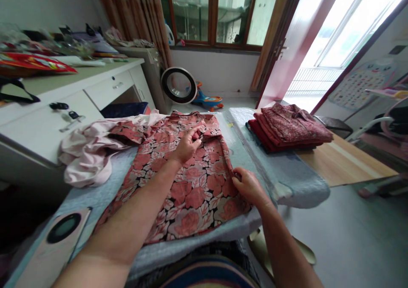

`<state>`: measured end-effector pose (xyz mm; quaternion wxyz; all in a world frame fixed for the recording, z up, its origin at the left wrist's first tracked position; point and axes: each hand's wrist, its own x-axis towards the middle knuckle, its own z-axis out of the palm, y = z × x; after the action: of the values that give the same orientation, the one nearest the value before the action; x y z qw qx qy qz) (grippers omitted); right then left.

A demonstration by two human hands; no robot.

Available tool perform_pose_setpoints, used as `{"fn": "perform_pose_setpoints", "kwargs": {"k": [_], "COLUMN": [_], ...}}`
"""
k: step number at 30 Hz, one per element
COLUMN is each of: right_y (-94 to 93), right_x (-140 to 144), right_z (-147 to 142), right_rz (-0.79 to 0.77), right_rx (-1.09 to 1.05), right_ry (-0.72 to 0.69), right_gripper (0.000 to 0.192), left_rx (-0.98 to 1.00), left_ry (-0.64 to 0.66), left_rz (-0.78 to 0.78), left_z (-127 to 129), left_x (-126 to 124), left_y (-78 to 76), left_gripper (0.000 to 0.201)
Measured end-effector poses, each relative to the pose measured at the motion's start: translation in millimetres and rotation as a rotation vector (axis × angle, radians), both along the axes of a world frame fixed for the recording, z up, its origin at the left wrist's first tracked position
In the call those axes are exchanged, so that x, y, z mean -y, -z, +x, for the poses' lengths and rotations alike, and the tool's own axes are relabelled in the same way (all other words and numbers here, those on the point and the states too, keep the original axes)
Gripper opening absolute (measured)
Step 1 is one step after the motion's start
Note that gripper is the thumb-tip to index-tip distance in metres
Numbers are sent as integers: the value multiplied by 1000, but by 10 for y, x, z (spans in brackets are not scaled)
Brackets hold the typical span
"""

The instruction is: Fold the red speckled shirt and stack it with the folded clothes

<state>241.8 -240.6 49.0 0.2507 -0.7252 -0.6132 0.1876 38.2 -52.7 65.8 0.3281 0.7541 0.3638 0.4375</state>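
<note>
A floral shirt (191, 190) in coral, black and pale pink lies spread on a padded pale-blue cover, its collar at the far end. Along its right side the cloth is folded inward, with a sleeve lying across near the shoulder. My left hand (188, 145) reaches over the upper part of the shirt, its fingers curled at the folded sleeve and pinching the cloth there. Lower down, my right hand (247, 186) grips the right edge of the shirt between thumb and fingers. The left sleeve (127, 132) lies spread out toward a pale pink garment.
The crumpled pale pink garment (89, 152) lies to the left. A stack of folded red clothes (287, 128) stands at the right on the cover and a wooden board (347, 160). A phone-like pale device (54, 245) lies near left. White drawers (117, 86) border the left side.
</note>
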Motion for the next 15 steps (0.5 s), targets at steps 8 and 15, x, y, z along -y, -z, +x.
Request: {"fn": "perform_pose_setpoints", "kwargs": {"k": [8,15], "right_y": [97,76], "right_x": [-27,-36], "right_z": [-226,-238], "right_rz": [-55,-120], "right_rx": [8,82], "right_ry": [-97,-116], "right_gripper": [29,25], "left_rx": [-370,-718], "left_ry": [-162,-517], "left_rz": [-44,20], "left_z": [-636,-680], "left_x": [44,60], "left_y": [292,291], "left_gripper": [45,64]}}
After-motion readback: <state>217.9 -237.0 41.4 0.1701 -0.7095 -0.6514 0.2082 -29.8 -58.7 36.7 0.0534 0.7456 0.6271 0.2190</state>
